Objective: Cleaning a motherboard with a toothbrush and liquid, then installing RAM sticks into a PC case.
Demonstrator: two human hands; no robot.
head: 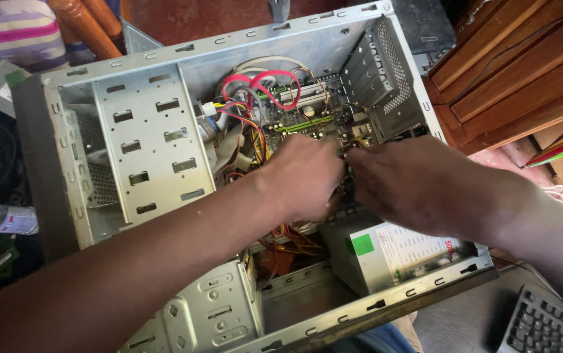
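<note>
Both hands meet over the motherboard (307, 121) inside the open case (144, 131). The left hand (304, 176) is curled, knuckles up, its fingertips tucked down out of sight against the board. The right hand (412, 183) reaches in from the other side, fingers pointed at the same spot, touching or almost touching the left. Whether either hand pinches anything cannot be told; the fingers hide the contact point.

Just beyond the hands, toward the far wall of the case, lie red cables (258, 84) looping over the board, with a bundle of coloured wires (252, 127) beside them. Nearer than the hands sits the power supply (392, 252), against the case's near edge. The drive cage (379, 72) stands past the right hand, in the far corner.

The risks, as I judge them: the work is done blind, so a finger could press a component or bend a pin. A tug on a part seated in the board could flex it or tear a socket. The forearms cross the sheet-metal edges of the case, which could scrape skin. The loose wires by the left hand could snag and pull free. Bare hands could also pass static to the board.

Outside the case, a keyboard (543, 323) lies past its near corner and a plastic bottle (3, 219) beyond its drive-bay end.
</note>
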